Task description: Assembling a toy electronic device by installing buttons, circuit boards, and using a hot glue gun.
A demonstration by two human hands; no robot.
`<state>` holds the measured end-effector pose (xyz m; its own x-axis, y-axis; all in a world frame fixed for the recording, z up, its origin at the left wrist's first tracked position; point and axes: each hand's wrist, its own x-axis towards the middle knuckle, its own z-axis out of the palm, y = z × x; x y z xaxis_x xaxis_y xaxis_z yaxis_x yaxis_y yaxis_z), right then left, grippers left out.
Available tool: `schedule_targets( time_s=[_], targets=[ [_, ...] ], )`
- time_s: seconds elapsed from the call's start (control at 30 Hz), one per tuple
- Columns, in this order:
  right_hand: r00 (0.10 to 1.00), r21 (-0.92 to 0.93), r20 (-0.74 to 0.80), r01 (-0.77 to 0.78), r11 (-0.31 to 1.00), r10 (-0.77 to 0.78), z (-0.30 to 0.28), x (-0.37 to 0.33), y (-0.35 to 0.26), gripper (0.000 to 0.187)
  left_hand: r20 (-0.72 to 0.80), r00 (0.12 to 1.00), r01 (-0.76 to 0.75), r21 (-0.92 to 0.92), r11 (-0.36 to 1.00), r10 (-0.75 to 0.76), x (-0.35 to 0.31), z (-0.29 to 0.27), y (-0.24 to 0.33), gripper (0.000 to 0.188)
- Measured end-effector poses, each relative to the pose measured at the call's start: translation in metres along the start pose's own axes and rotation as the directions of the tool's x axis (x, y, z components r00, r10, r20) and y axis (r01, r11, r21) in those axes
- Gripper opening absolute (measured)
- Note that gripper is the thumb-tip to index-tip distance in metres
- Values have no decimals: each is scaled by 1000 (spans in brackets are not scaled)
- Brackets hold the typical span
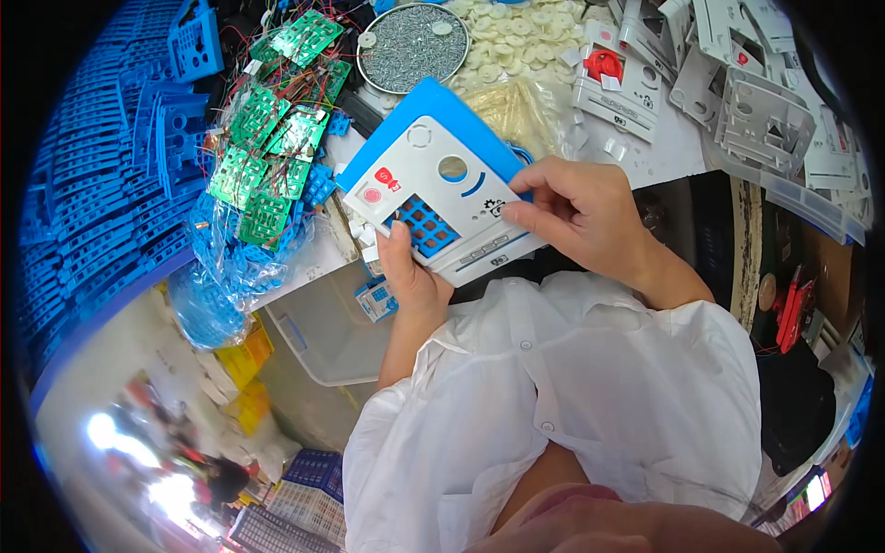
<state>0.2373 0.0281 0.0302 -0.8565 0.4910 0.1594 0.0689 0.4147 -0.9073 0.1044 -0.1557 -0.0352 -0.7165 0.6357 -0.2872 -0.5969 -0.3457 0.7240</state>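
A white plastic front panel (419, 166) lies against a blue plastic casing (431, 100), tilted above my lap at the table's edge. The panel has a round hole, red and blue markings, a slotted strip and a square opening, through which a blue grid shows. My left hand (415, 288) is closed on its lower left corner, thumb on the front and fingers hidden underneath. At the right edge my right hand (585, 212) pinches with bent fingers, its thumb on the white face. I cannot tell whether panel and casing are joined.
Green circuit boards (267, 138) with tangled wires lie on the left, by stacked blue casings (101, 203). A round tray of screws (415, 46) and cream plastic discs (516, 37) are behind. More white panels (618, 88) fill the right. Below the table is a clear bin (336, 341).
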Motion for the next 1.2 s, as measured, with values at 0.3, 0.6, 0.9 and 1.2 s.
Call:
schedule_targets(
  time_s=[0.3, 0.6, 0.9, 1.2],
  targets=[
    [993, -27, -82, 81, 996, -83, 6, -6, -2, 20, 18, 1000, 16, -86, 996, -14, -3, -6, -2, 62],
    [974, 27, -165, 159, 987, -152, 13, -11, 7, 20, 9, 1000, 6, 26, 1000, -6, -8, -8, -1, 60],
    [994, 461, -61, -49, 886, 86, 20, -17, 16, 21, 2, 993, -116, 193, 974, 118, -9, -9, -3, 63],
    [957, 698, 117, -269, 663, 265, 21, -18, 27, 45, -10, 987, -148, 321, 935, 159, -5, -15, 14, 57]
  ],
)
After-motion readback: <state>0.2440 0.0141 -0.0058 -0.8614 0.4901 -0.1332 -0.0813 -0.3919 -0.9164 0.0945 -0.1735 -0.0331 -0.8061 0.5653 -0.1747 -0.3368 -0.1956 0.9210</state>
